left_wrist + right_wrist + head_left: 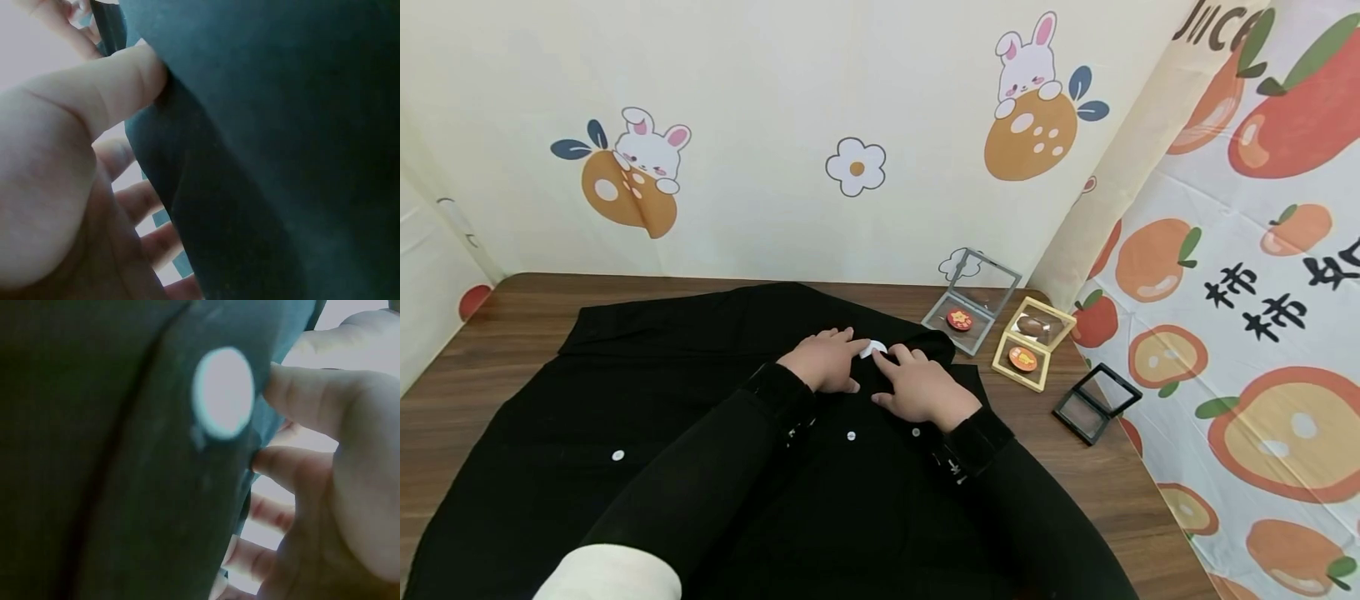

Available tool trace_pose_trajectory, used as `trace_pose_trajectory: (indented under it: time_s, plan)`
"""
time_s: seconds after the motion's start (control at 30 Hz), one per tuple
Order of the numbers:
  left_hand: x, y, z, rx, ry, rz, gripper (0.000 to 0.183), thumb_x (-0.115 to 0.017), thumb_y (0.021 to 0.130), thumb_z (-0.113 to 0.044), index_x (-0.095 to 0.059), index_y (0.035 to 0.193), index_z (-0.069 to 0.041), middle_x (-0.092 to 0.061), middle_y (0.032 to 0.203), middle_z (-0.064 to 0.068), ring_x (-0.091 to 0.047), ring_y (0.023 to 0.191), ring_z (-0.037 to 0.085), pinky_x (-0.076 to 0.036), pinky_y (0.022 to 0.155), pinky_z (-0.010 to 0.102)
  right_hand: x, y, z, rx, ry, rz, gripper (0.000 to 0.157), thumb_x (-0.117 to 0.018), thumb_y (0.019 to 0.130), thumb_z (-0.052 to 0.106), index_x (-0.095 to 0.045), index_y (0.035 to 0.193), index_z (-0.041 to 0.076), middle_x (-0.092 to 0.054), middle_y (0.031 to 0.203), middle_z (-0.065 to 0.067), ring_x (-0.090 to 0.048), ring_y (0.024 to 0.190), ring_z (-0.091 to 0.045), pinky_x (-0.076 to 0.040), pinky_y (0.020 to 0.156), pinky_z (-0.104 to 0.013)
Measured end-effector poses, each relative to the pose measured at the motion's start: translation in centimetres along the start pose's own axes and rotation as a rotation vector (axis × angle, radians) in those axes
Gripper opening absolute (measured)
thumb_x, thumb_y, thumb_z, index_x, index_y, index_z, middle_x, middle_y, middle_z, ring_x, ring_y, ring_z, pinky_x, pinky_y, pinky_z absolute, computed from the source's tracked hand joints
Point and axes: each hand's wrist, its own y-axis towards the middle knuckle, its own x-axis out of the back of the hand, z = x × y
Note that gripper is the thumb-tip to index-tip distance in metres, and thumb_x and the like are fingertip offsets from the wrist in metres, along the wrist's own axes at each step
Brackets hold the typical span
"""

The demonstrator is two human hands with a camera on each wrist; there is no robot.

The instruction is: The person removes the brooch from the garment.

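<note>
A black shirt (722, 500) with small white buttons lies spread before me, a white label (872, 348) at its far part. My left hand (823, 360) rests palm down on the cloth left of the label, fingers spread and index finger beside it. In the left wrist view its thumb (128, 87) lies against the black cloth, which hides the other fingertips. On the label's right my right hand (921, 387) touches the cloth with loosely extended fingers, index fingertip at the label. A white button (224, 394) shows near its thumb and index finger in the right wrist view.
Right of the shirt stand a grey compact (970, 308), a gold compact (1028, 342) and a black compact (1093, 404), lids raised. The wooden table (1150, 517) meets a cream printed backdrop (760, 208) behind and a fruit-printed sheet (1217, 350) at right.
</note>
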Motion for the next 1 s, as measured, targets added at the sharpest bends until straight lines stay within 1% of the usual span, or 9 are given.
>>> trace_pose_trajectory:
  time_s: [0.17, 0.4, 0.67, 0.83, 1.0]
  plan:
    - [-0.1, -0.1, 0.1, -0.007, -0.013, -0.006, 0.079, -0.069, 0.1, -0.038, -0.028, 0.165, -0.02, -0.018, 0.17, 0.013, -0.017, 0.155, 0.037, -0.02, 0.122, 0.056, -0.3, -0.2, 0.0, -0.005, 0.054, -0.003, 0.076, -0.056, 0.103, 0.055, -0.024, 0.166, 0.026, -0.029, 0.165, -0.011, -0.035, 0.145, -0.035, -0.04, 0.11, -0.054]
    - [-0.4, 0.1, 0.3, -0.006, -0.041, -0.002, 0.079, -0.069, 0.1, -0.038, -0.027, 0.165, -0.022, -0.016, 0.171, 0.012, -0.014, 0.156, 0.036, -0.017, 0.123, 0.056, -0.2, -0.8, -0.2, 0.014, 0.123, -0.029, 0.078, -0.06, 0.102, 0.054, -0.025, 0.165, 0.026, -0.03, 0.164, -0.011, -0.038, 0.143, -0.033, -0.043, 0.106, -0.046]
    - [-0.4, 0.3, 0.8, -0.001, -0.039, -0.021, 0.08, -0.069, 0.1, -0.04, -0.026, 0.166, -0.024, -0.015, 0.171, 0.011, -0.014, 0.156, 0.036, -0.017, 0.122, 0.059, 0.0, -0.9, -0.5, 0.037, 0.168, -0.051, 0.079, -0.063, 0.101, 0.051, -0.026, 0.165, 0.025, -0.031, 0.163, -0.011, -0.039, 0.142, -0.033, -0.044, 0.105, -0.045]
    - [-0.5, 0.2, 0.7, -0.015, -0.023, -0.04, 0.079, -0.07, 0.099, -0.041, -0.029, 0.165, -0.023, -0.019, 0.17, 0.012, -0.017, 0.155, 0.038, -0.02, 0.122, 0.059, -0.3, -1.0, -0.5, 0.051, 0.154, -0.056, 0.079, -0.061, 0.102, 0.052, -0.024, 0.166, 0.024, -0.029, 0.164, -0.013, -0.036, 0.144, -0.033, -0.043, 0.107, -0.044]
    - [-0.7, 0.1, 0.7, -0.037, 0.037, -0.082, 0.079, -0.071, 0.098, -0.044, -0.034, 0.163, -0.02, -0.025, 0.168, 0.015, -0.024, 0.152, 0.04, -0.027, 0.119, 0.059, -0.6, -1.1, -0.5, 0.054, 0.148, -0.057, 0.078, -0.059, 0.103, 0.053, -0.023, 0.166, 0.025, -0.027, 0.165, -0.012, -0.034, 0.146, -0.032, -0.04, 0.11, -0.043]
